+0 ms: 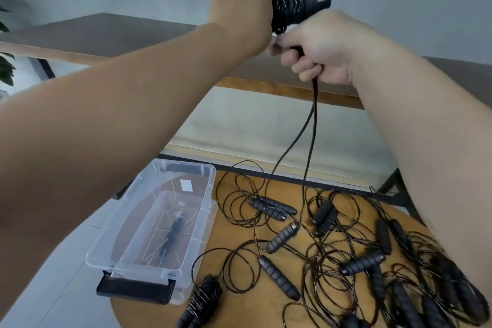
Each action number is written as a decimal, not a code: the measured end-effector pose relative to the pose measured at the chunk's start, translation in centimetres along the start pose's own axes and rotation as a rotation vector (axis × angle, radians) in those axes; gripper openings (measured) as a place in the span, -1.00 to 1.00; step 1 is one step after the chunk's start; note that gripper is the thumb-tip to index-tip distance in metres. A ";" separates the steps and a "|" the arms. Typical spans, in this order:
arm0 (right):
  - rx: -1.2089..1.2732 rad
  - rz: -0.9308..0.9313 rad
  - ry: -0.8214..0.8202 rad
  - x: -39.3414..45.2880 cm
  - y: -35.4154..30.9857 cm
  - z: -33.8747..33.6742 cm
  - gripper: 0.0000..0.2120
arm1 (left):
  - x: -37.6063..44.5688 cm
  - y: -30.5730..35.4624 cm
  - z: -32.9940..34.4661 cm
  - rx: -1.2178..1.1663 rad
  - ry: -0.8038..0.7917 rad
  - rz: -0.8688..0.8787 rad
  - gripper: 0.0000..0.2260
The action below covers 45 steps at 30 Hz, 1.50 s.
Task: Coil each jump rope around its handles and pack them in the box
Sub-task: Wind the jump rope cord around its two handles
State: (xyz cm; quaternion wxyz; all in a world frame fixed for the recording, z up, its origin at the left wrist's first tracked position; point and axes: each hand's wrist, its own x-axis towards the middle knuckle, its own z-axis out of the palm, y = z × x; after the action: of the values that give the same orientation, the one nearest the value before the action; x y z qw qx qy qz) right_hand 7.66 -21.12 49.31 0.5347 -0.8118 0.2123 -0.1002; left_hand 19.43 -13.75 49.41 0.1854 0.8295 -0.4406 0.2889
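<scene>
While my left hand (243, 8) grips the half-wound handles (300, 6), my right hand's fingers (306, 66) clench the trailing rope (310, 128). One coiled rope (203, 298) lies at six o'clock; the box (159, 224) at seven looks nearly empty, and many loose ropes (332, 242) wait on the bench (239, 309).

Soft, even daylight, faint shadows, wide-angle bending at edges, slight motion blur.
</scene>
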 end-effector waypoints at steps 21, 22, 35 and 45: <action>-0.287 0.034 0.107 -2.2 -0.8 -2.4 -0.80 | -1.4 -0.1 -0.3 0.141 -0.128 0.077 -0.78; -0.310 0.038 0.097 -2.4 -0.7 -2.5 -0.81 | -1.7 0.1 -0.2 0.140 -0.143 0.095 -0.78; -0.645 0.000 -0.047 -5.1 -0.7 -4.0 -0.86 | -5.3 1.3 0.4 -0.047 -0.390 0.180 -0.92; -0.710 -0.151 -0.060 -5.8 -2.2 -6.0 -0.81 | -6.0 2.6 -0.9 -0.173 -0.564 0.323 -0.94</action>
State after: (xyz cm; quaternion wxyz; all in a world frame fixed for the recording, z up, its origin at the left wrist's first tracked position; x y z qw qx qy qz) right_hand 0.66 -22.66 54.13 0.2168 -0.9628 0.1575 -0.0356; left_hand 14.30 -10.92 46.42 0.0776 0.7775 -0.6231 0.0353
